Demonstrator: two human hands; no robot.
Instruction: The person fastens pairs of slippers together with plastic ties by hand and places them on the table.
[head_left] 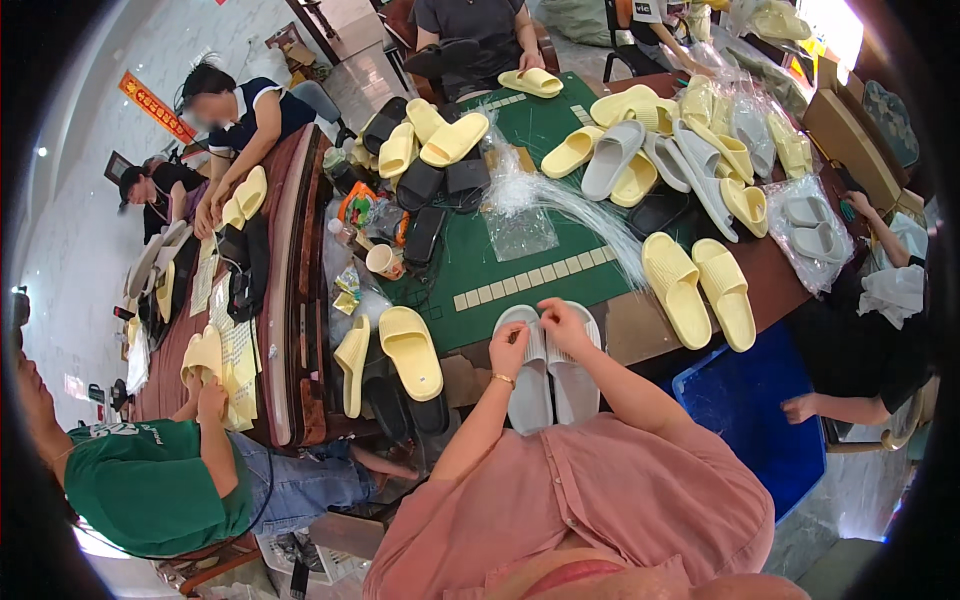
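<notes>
Pair of grey slippers [551, 375] lies side by side, soles down, at lower centre of the frame, on the near edge of the tabletop [560, 135], toes toward the person. Left hand [509, 349] rests on the left slipper's strap, fingers curled; grip looks closed on the strap edge. Right hand [562, 322] sits at the top where the two straps meet, fingertips pinched together, apparently on something small; what it is, too fine to tell. Just above, a fan of clear plastic strands [560, 200] spreads across the green mat [500, 270]. Right of centre, a pair of yellow slippers [700, 290]; left of centre, a single yellow slipper [410, 350] with a paper cup [384, 261] near it. Upper right: heap of mixed yellow and grey slippers [660, 150], some bagged. Other people work at the frame's left and right edges. Risk, as judged: the pair overhangs the tabletop edge, so a tug on the straps could tip it toward the lap; loose strands could snag the fingers.
</notes>
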